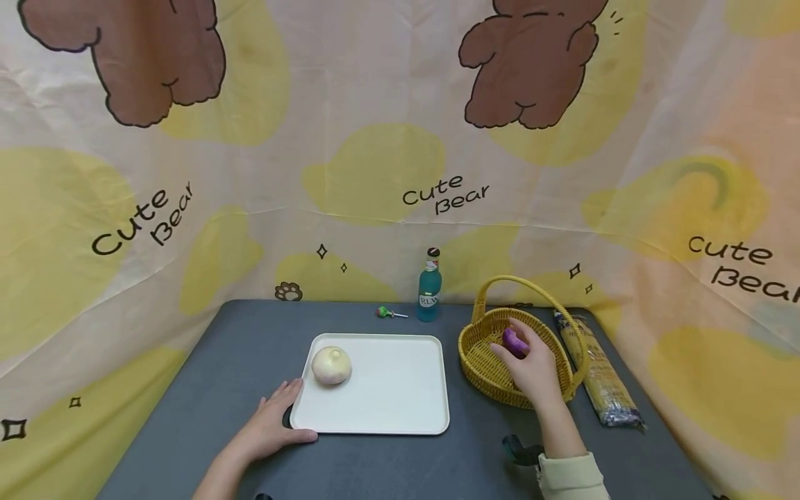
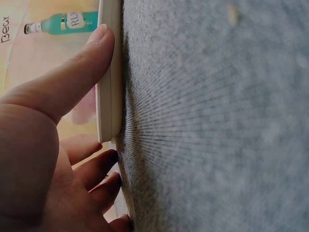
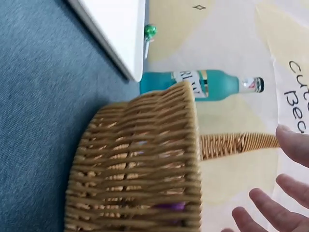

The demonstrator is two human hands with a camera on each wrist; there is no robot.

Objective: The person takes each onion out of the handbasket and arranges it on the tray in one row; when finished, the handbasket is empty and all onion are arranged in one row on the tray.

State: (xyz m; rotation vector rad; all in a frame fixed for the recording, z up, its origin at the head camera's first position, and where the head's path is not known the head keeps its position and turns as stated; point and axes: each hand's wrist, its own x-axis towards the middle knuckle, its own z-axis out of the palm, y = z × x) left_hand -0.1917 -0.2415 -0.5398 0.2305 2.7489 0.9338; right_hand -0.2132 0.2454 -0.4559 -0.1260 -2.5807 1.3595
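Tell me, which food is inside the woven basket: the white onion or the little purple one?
The small purple vegetable lies in the yellow wicker basket, by the right hand. The round white onion sits on the white tray.

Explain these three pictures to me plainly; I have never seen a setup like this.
No machine here: a person works with two bare hands and wears three cameras. The wide picture comes from the head, looking down at a dark grey table. The other two come from the wrists, each close to its own hand.

On the table lie a white tray with a pale onion on it, a yellow wicker basket, a blue bottle, a small green lollipop and a long packet of noodles.

The left hand rests against the tray's near corner; the left wrist view shows the thumb pressed to its edge. The right hand reaches into the basket at a purple thing. Whether its grip has closed on it cannot be told.
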